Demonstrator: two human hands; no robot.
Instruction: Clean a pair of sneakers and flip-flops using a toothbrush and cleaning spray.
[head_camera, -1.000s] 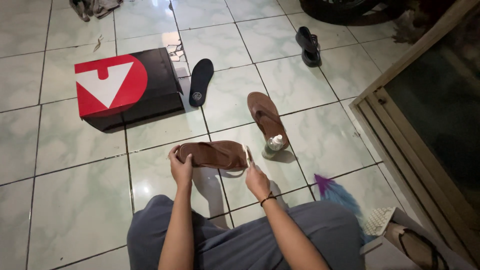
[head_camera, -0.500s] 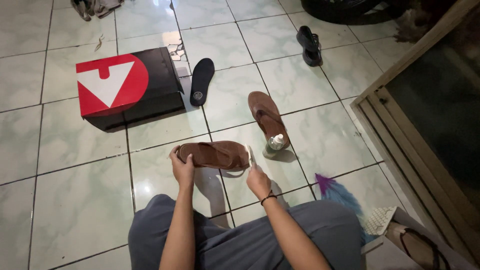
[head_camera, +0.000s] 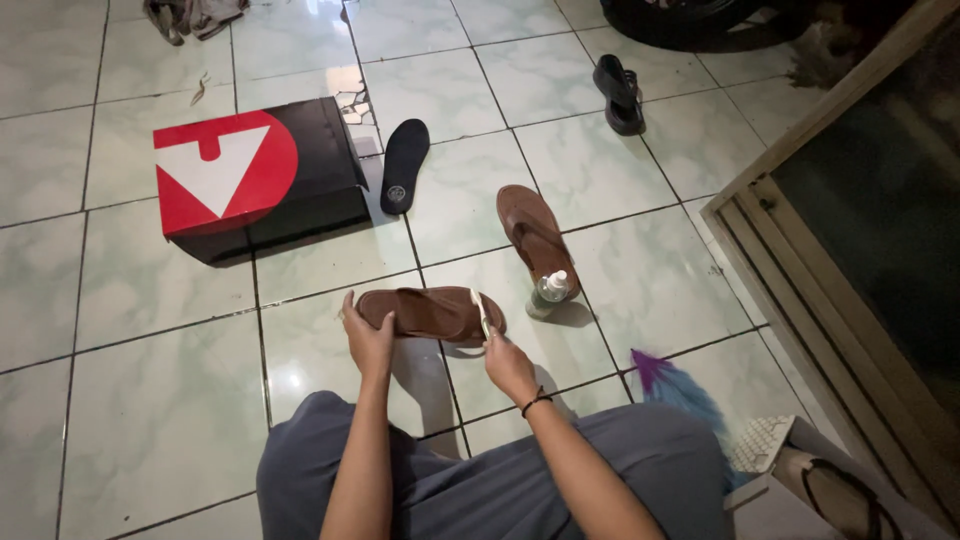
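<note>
Head view, looking down over grey-clad knees at a pale green tiled floor.

Left hand: fingers closed around the near end of a brown sandal, thumb up along its edge. Sandal held just above the tiles, lying crosswise in front of the knees, long axis running left to right.

Right hand: fingers pinched together on a small pale brush, bristle end resting on the right-hand end of the held sandal. Dark band at the wrist.

Just right of the held sandal: small clear spray bottle with white top, upright on the floor, touching or nearly touching the toe of a second brown sandal, which lies flat and angled away.

Further out: dark insole flat on the tiles, beside a black shoe box with a red and white lid. Black shoe well apart, upper right. Purple-blue feathery object by the right knee. Wooden door frame along the right edge.
</note>
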